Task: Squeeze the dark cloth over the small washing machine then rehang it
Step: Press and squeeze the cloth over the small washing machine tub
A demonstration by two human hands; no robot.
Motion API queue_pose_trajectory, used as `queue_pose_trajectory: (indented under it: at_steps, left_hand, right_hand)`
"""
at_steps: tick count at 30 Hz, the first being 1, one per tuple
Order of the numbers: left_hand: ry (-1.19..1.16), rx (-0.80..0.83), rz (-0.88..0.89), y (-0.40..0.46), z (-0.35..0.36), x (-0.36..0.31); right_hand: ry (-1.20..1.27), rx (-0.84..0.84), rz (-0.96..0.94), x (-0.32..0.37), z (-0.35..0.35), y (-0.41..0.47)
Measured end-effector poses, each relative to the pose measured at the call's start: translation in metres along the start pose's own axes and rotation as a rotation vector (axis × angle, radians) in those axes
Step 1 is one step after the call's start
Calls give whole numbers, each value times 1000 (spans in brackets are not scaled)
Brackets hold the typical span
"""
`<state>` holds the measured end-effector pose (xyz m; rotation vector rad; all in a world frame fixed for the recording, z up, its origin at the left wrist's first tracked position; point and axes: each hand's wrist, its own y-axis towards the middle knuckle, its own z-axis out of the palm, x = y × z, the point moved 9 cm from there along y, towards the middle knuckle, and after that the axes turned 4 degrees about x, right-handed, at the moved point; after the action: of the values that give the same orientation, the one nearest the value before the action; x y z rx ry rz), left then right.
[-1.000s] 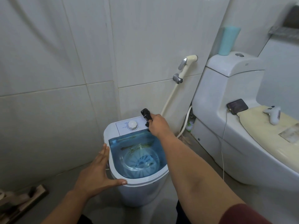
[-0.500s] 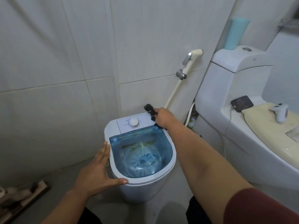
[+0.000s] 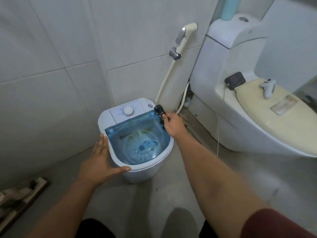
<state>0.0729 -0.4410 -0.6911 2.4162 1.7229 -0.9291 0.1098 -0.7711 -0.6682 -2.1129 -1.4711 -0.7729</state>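
Observation:
A small white washing machine [image 3: 113,115] with a see-through blue lid and a white dial stands on the floor by the tiled wall. My left hand [image 3: 101,162] rests flat against its front left rim, fingers spread, thumb along the front edge. My right hand [image 3: 173,123] is at the machine's back right corner, closed on a small black object [image 3: 159,109] that sticks up past the fingers. I cannot tell whether this is the dark cloth. No hanging cloth shows in the frame.
A white toilet [image 3: 257,127] with a cream lid stands to the right, with a dark phone [image 3: 235,80] and a white controller [image 3: 268,86] on it. A bidet sprayer [image 3: 186,34] hangs on the wall behind. A brush [image 3: 22,194] lies on the floor at the left.
My right hand has slid with the black object from beside the dial to the back right corner of the machine. The view has tilted down. My left hand has stayed on the rim.

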Motion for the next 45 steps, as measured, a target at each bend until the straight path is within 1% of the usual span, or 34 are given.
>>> queue_pose_trajectory:
  at_steps: [3, 7, 10, 14, 21, 24, 28, 32, 36, 39, 45]
  left_hand:
    - [20, -3, -2, 2, 2, 2]
    - [36, -11, 12, 4, 8, 1]
    - [-1, -20, 63, 8, 12, 1]
    - [35, -41, 71, 12, 14, 4]
    - [12, -56, 82, 13, 18, 8]
    - [-19, -55, 90, 12, 20, 7]
    - [-50, -61, 100, 15, 21, 12]
    - [-69, -51, 83, 16, 24, 14]
    - [-74, -52, 92, 16, 25, 16]
    - [-69, -56, 91, 18, 26, 19]
    - [-92, -72, 154, 14, 23, 16]
  right_hand:
    - [45, -73, 10, -15, -1, -14]
    - [46, -164, -4, -37, -2, -32]
    - [45, -198, 7, -45, 4, -51]
    - [80, -259, -14, -50, 11, -76]
    - [27, -308, -170, -42, 20, -129]
    - [-34, -323, -241, -36, 26, -146]
    - [-136, -306, -333, -25, 34, -160]
    - [-178, -272, -411, -16, 47, -170]
    - [-281, -229, -531, 3, 61, -182]
    - [-315, -215, -596, 17, 71, -193]
    - [-364, -183, -709, 35, 90, -203]
